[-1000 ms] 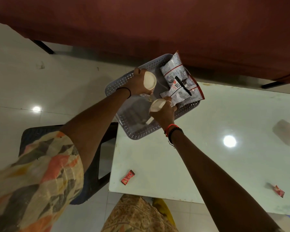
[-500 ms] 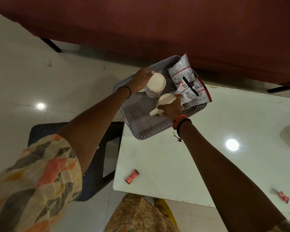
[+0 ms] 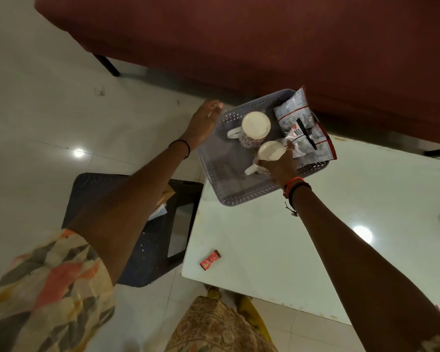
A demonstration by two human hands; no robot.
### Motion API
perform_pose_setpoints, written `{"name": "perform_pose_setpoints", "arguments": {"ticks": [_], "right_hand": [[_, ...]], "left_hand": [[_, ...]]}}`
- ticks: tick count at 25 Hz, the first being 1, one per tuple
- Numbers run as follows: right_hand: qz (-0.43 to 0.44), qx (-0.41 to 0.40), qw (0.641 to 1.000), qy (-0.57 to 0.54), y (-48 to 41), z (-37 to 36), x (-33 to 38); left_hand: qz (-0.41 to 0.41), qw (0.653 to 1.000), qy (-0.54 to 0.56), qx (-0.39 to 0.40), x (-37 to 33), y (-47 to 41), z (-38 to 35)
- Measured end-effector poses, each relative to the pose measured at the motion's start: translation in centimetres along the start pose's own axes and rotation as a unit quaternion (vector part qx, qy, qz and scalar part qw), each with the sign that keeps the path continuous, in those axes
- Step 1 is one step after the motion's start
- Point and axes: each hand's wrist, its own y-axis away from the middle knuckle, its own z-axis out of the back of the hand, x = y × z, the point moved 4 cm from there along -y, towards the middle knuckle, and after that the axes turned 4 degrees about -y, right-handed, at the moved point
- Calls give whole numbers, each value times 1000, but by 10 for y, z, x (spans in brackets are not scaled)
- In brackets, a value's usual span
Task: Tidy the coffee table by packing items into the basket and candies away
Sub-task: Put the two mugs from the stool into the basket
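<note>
A grey perforated basket [image 3: 229,196] sits on the far left corner of the white coffee table [image 3: 328,237], overhanging its edge. Inside it, a mug with a red pattern [image 3: 254,129] stands upside down, its handle pointing left. The right hand [image 3: 280,166] grips a second upturned mug [image 3: 268,154] just near of the first, low in the basket. Silver snack packets [image 3: 300,125] with red edges lean in the basket's right side. The left hand [image 3: 203,123], fingers spread and empty, hovers at the basket's far left rim. A red candy [image 3: 210,260] lies near the table's near left edge. A dark stool [image 3: 142,237] stands left of the table, and a maroon sofa [image 3: 264,41] fills the far side.
</note>
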Motion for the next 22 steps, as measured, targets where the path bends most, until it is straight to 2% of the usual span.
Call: {"name": "perform_pose_setpoints", "arguments": {"ticks": [5, 8, 10, 12, 16, 19, 22], "right_hand": [[12, -119, 992, 45, 55, -4, 2], [66, -105, 991, 39, 98, -35, -3], [118, -47, 990, 59, 121, -65, -5], [164, 35, 982, 91, 138, -99, -3], [239, 176, 934, 199, 161, -165, 7], [296, 203, 888, 288, 170, -199, 13], [339, 199, 848, 356, 171, -219, 17]], "left_hand": [[8, 978, 61, -199, 30, 69, 70], [31, 967, 44, -248, 66, 126, 99], [46, 974, 10, -220, 93, 160, 110], [67, 986, -26, -153, 122, 186, 114], [116, 991, -60, -8, 169, 216, 112], [99, 982, -157, 31, 188, 222, 109], [88, 983, -155, 37, 199, 223, 105]]}}
